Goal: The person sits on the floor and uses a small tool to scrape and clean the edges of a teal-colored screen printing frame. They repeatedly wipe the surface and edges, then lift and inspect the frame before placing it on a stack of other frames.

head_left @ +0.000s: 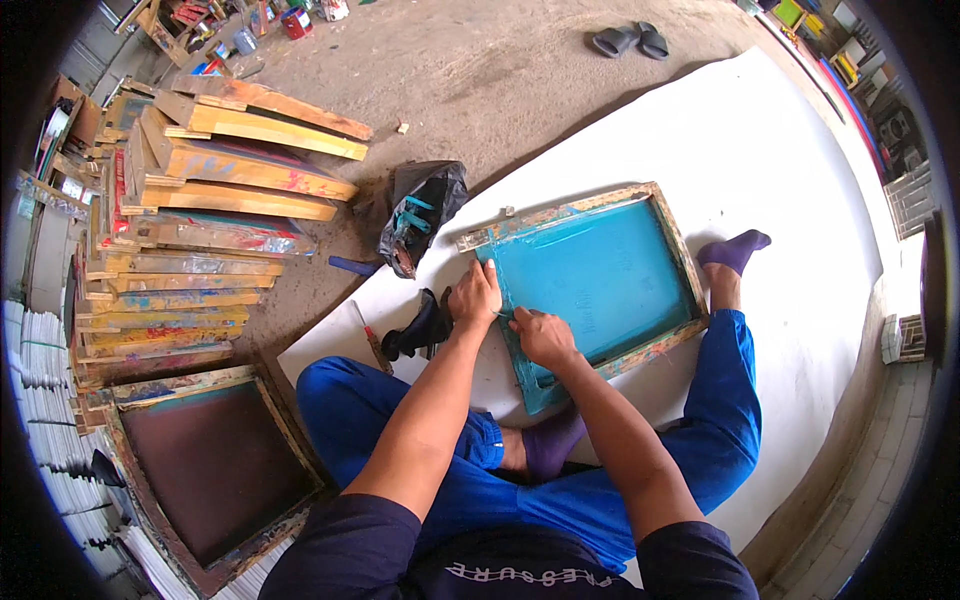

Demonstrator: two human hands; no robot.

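Note:
A screen printing frame [667, 335] with teal mesh and a paint-stained wooden border lies tilted on a white sheet between my legs. My left hand [475, 294] is closed on its left border, the thumb pointing up along the teal-coated edge. Just to the right, my right hand [543, 336] is closed in a fist-like pinch over the same border, near the mesh. Something thin seems to stick out from its fingertips toward the left hand, too small to name.
The white sheet [800, 200] covers the floor. A black plastic bag [436, 190] with teal scraps, a red-handled tool [369, 332] and a black crumpled item [415, 327] lie left. Stacked wooden frames [250, 175] and a brown-mesh frame [215, 465] stand farther left. Sandals [632, 41] lie beyond.

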